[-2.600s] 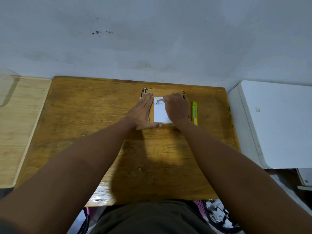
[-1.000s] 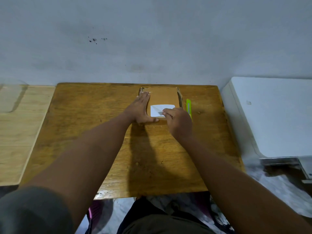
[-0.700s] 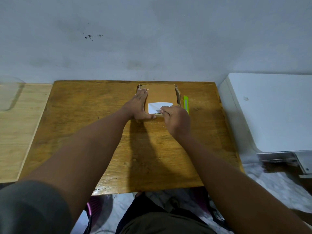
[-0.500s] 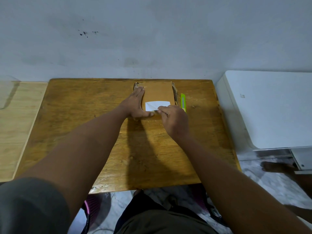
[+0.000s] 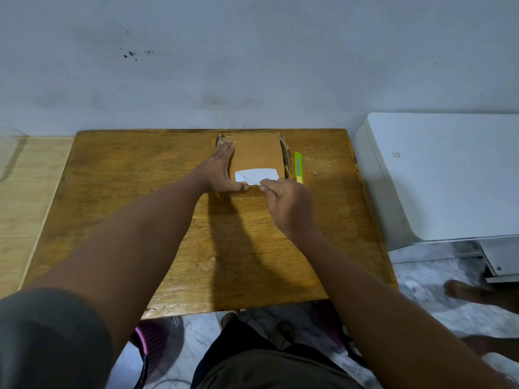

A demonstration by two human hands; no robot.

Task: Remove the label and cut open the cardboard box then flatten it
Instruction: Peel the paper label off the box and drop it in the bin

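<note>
Half of label (image 5: 257, 175) peeled, by look of it: near part folded up off box (image 5: 257, 153), far strip looks stuck. Cutting and flattening not begun, judging by box intact and knife untouched. Box sits at table's (image 5: 118, 175) far edge, right of middle. Yellow knife (image 5: 298, 167) lies just beside box, on right-edge side. Left hand (image 5: 220, 172) flat, fingers straight, pressing box's left side down. Right hand (image 5: 286, 203) at box's near edge, fingers curled, pinching lifted label corner between thumb and fingertips. Both arms stretched forward.
</note>
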